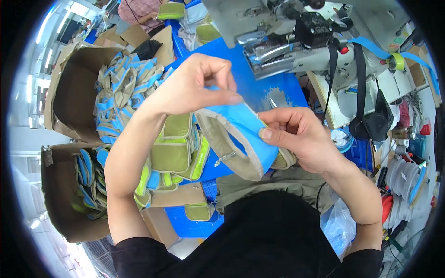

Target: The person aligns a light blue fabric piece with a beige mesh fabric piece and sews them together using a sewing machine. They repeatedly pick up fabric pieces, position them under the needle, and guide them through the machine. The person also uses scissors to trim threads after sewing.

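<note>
Between my two hands hangs a small pouch piece point(254, 131) of bright blue cloth with a khaki mesh loop; a zipper pull dangles from its lower side. My left hand point(201, 85) is closed at its upper left, thumb and fingers pinching the blue edge. On the other side, my right hand point(296, 136) pinches the blue cloth between thumb and fingers. More khaki mesh shows under my right hand, partly hidden. Just left of the piece, a stack of olive pouches point(171, 155) with lime and blue edges lies partly behind my left forearm.
A sewing machine point(296, 41) stands at the far right over the blue table point(241, 69). Left are a cardboard box point(69, 99) beside heaped khaki-blue pieces point(123, 92) and a lower box point(60, 194) holding pouches. Another person point(136, 11) works at the far left.
</note>
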The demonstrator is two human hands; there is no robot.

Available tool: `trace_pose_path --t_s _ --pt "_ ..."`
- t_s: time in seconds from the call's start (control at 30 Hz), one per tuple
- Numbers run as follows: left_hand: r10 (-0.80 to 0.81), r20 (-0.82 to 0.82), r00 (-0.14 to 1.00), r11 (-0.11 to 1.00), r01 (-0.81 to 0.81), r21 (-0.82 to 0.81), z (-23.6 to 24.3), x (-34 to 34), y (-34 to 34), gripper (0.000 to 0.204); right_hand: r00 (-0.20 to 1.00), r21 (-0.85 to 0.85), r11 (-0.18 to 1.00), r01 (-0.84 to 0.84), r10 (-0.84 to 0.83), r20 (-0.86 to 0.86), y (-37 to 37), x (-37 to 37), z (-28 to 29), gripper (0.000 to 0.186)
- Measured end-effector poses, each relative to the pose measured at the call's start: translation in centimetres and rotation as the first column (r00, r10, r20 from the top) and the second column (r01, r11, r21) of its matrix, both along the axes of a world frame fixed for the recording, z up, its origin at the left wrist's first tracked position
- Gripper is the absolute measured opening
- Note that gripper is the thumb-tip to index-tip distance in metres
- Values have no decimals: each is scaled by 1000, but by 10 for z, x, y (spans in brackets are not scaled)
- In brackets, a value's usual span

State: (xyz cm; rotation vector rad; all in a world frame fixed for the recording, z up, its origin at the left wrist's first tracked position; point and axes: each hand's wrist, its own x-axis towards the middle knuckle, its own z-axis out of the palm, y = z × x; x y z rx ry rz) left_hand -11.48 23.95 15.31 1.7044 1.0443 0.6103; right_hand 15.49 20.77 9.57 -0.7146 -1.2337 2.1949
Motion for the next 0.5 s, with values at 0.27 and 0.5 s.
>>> trace_pose_path --t_s 0.27,0.5 --pt "-29 -209 977 998 18 -58 8 -16 67 40 977 -283 954 98 -147 -156 33 -24 -12 33" --pt "51 -296 954 982 5 186 -8 -45 109 44 943 -358 918 170 -257 -212 50 -34 -8 34"
